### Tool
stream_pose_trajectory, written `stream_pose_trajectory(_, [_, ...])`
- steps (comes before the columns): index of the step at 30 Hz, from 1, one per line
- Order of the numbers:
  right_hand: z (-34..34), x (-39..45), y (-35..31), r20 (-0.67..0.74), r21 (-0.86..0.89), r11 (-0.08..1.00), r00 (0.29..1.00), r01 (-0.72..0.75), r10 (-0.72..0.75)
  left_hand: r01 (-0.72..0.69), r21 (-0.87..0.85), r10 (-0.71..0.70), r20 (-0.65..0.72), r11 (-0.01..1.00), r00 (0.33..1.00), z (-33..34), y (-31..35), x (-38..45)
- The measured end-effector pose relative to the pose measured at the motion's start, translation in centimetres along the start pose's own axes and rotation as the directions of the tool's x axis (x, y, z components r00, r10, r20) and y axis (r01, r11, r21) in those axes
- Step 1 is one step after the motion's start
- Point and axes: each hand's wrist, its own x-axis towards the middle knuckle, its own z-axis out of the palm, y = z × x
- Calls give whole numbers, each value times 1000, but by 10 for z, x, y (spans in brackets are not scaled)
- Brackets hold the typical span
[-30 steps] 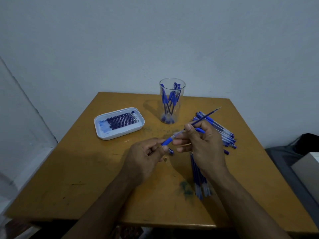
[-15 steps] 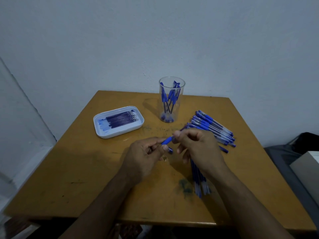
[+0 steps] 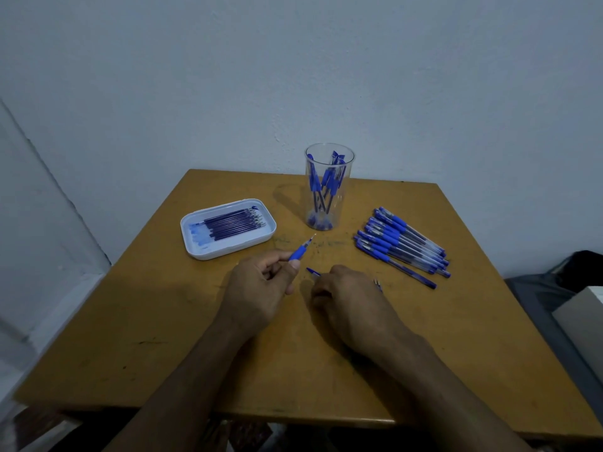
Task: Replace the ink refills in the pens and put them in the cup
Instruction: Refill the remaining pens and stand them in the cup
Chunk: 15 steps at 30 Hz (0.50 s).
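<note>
My left hand point(image 3: 261, 288) pinches a blue-gripped pen point(image 3: 301, 251) by its grip, tip pointing away toward the cup; its barrel is hidden in the hand. My right hand point(image 3: 352, 298) lies low on the table, fingers curled around a small blue pen cap point(image 3: 312, 272) that pokes out at the fingertips. A clear plastic cup point(image 3: 329, 158) with several blue pens stands at the back centre. A white tray point(image 3: 228, 251) at the left holds several dark refills point(image 3: 233, 221). A row of several capped blue pens point(image 3: 401, 244) lies at the right.
The wooden table point(image 3: 163, 321) stands against a pale wall. Metal refill tips point(image 3: 378, 283) show just past my right hand. Grey and dark objects point(image 3: 574, 305) sit off the table's right edge.
The hands have separated. My left hand now holds the pen alone, tip up toward the cup. My right hand dropped to the table at the blue cap, covering the refills there.
</note>
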Motion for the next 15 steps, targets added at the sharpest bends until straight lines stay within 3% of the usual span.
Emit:
stream_pose_trajectory(3, [-5,-1,8,-213,322,946,972,-30,103,-68,14,67,78,998,995,-3,0,-1])
stream_pose_trajectory(5, [-12,-2,13,-285,650,760,922,-17,264,-92,8,91,120,996,989,-4,0,-2])
stream_pose_trajectory(7, [-19,-4,16,-235,836,548,919,25,316,-98,4,97,145,995,985,-2,-1,-2])
stream_pose_trajectory(10, [-22,-4,20,-207,886,459,941,65,267,-112,-7,112,170,994,979,1,-1,-3])
stream_pose_trajectory(15, [-21,-4,22,-208,839,540,956,66,208,-161,15,155,198,987,968,2,-2,-4])
